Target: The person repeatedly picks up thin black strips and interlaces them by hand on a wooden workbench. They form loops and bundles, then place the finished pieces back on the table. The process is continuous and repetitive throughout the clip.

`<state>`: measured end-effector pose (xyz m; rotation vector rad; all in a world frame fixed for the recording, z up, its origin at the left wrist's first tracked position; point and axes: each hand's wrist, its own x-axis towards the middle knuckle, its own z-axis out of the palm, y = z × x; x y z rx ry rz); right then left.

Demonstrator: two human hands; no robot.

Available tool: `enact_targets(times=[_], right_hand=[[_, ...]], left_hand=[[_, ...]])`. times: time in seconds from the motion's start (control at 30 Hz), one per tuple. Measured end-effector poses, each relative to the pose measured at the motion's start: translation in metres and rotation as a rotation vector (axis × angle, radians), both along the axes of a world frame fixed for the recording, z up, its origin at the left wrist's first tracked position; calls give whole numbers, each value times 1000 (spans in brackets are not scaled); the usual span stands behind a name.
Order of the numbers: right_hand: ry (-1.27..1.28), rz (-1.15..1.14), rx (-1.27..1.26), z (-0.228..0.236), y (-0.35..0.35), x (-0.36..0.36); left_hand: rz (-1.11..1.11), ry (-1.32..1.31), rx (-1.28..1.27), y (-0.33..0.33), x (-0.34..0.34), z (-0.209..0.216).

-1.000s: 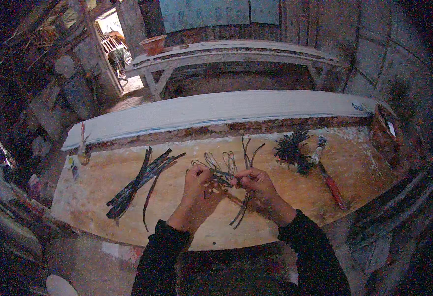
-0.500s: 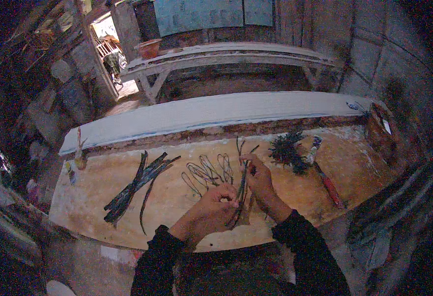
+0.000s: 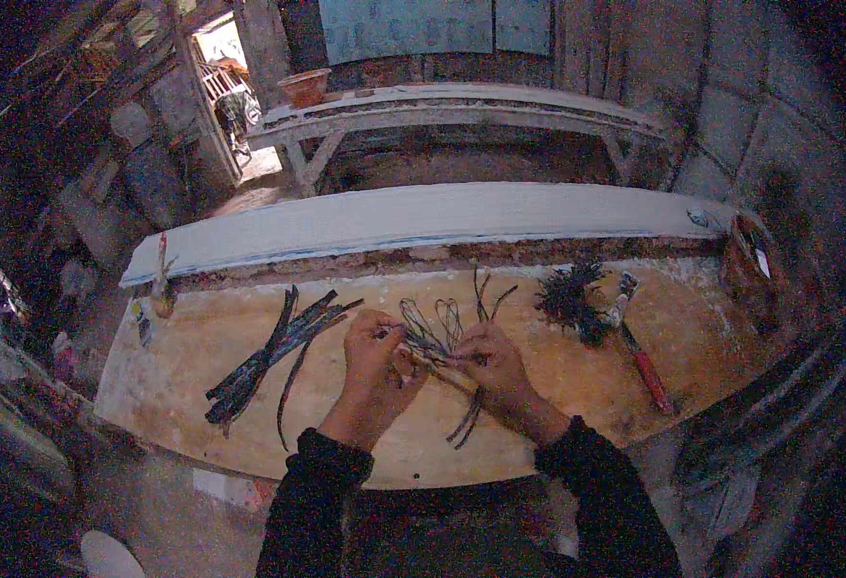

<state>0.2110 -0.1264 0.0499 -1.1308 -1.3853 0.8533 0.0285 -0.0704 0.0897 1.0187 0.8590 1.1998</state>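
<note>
Above the middle of the wooden board, my left hand (image 3: 377, 361) is closed in a pinch on thin dark strands (image 3: 428, 349) that run across to my right hand. My right hand (image 3: 493, 368) is closed round a small bunch of dark strips (image 3: 465, 424), whose ends stick out above and below the fingers. Loops of thin wire (image 3: 448, 313) show just beyond the hands; part of them is hidden behind the fingers. To the left lies a crossed bundle of flat dark strips (image 3: 267, 360), with one loose curved strip (image 3: 290, 390) beside it.
At the right of the board (image 3: 182, 385) are a dark frayed clump (image 3: 577, 301) and a red-handled tool (image 3: 646, 371). A long pale plank (image 3: 423, 214) borders the far side. Farther back stands a bench (image 3: 462, 106) bearing an orange-brown pot (image 3: 305, 88).
My left hand has left the lower end of the strips and moved up and left, over some of the wire loops. My right hand has come down slightly, still holding the strips.
</note>
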Motion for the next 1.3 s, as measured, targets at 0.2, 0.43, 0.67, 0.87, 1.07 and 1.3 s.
enact_targets(times=[0.2, 0.43, 0.67, 0.87, 1.07, 1.3], right_hand=[[275, 518, -335, 35, -28, -25], [221, 411, -452, 6, -15, -8], [235, -84, -103, -18, 18, -4], [-21, -392, 34, -46, 43, 14], [-80, -369, 2, -17, 29, 6], [-129, -316, 61, -25, 25, 17]], left_hand=[[-7, -56, -39, 19, -9, -25], [-161, -277, -187, -13, 6, -1], [-618, -275, -8, -10, -3, -45], [-724, 227, 662, -3, 12, -70], [-449, 544, 686, 12, 4, -75], [-106, -7, -114, 4, 1, -20]])
